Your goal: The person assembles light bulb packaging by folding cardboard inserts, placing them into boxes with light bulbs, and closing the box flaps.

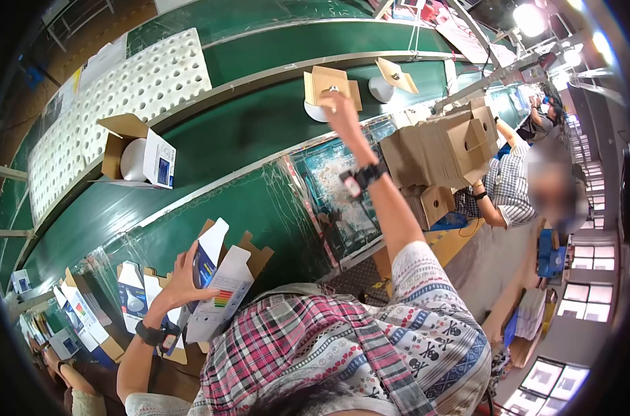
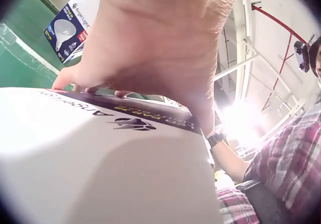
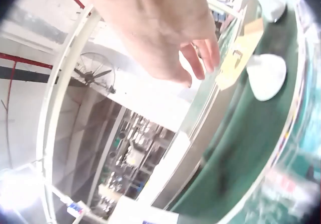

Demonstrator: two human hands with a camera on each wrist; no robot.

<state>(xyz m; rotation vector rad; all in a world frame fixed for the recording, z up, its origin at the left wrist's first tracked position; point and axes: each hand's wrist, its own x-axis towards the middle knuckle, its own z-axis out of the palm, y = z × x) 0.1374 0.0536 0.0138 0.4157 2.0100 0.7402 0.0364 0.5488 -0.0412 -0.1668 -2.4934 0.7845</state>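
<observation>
My left hand (image 1: 182, 283) grips an open-topped printed light bulb box (image 1: 226, 295) close to my body, its flaps standing up. In the left wrist view the fingers lie over the box's dark printed side (image 2: 150, 112). My right hand (image 1: 343, 119) is stretched out over the green conveyor belt (image 1: 252, 114), fingers loosely bent, right at a white bulb (image 1: 315, 113) with a brown cardboard insert (image 1: 327, 75) around its base. In the right wrist view, a gap shows between the fingers and this insert (image 3: 235, 58). Beyond stands another bulb (image 1: 380, 89) with its own insert (image 1: 400, 76).
An open box (image 1: 161, 163) with a bulb inside stands on the belt at left. White foam with holes (image 1: 128, 104) lies behind the belt. Stacked cardboard inserts (image 1: 433, 152) stand at right beside another person (image 1: 512, 184). More printed boxes (image 1: 131, 295) are at lower left.
</observation>
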